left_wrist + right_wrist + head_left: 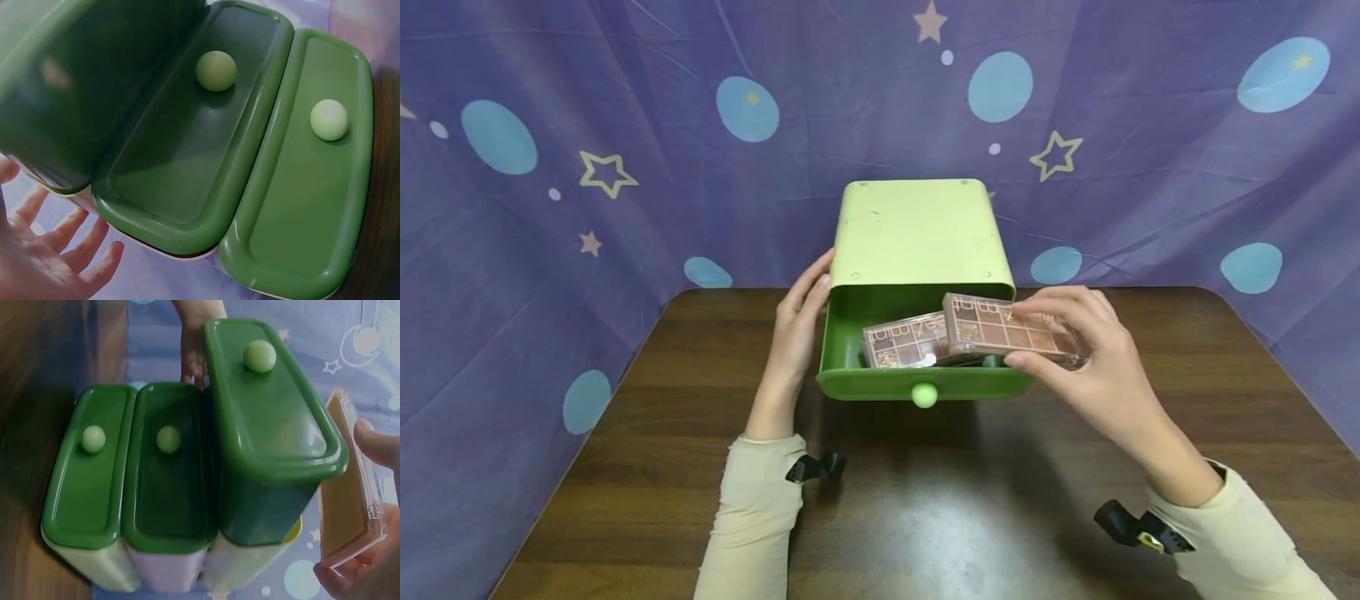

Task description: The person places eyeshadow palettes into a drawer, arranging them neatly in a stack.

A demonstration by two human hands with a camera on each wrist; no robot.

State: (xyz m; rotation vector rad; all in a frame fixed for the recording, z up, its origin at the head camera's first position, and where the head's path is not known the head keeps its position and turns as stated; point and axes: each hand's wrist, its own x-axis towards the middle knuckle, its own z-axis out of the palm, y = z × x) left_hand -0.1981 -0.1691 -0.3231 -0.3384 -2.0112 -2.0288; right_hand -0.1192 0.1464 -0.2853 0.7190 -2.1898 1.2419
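Observation:
A small green chest of drawers point(917, 229) stands on the table with its top drawer point(857, 384) pulled out. My right hand point(1093, 358) grips a clear-lidded eyeshadow palette point(1000, 327) between thumb and fingers, over the drawer's right front part. In the right wrist view that palette point(345, 494) appears edge-on beside the drawer. Another eyeshadow palette point(901, 342) lies inside the drawer, partly covered by the held one; whether more lie beneath is hard to tell. My left hand point(793, 329) is at the chest's left side, fingers extended along it.
Below the open drawer, the middle drawer point(169, 162) and the bottom drawer point(306, 206) are closed, each with a round pale knob. The chest stands on a dark wooden table point(647, 475). A purple curtain point(880, 100) with stars hangs behind.

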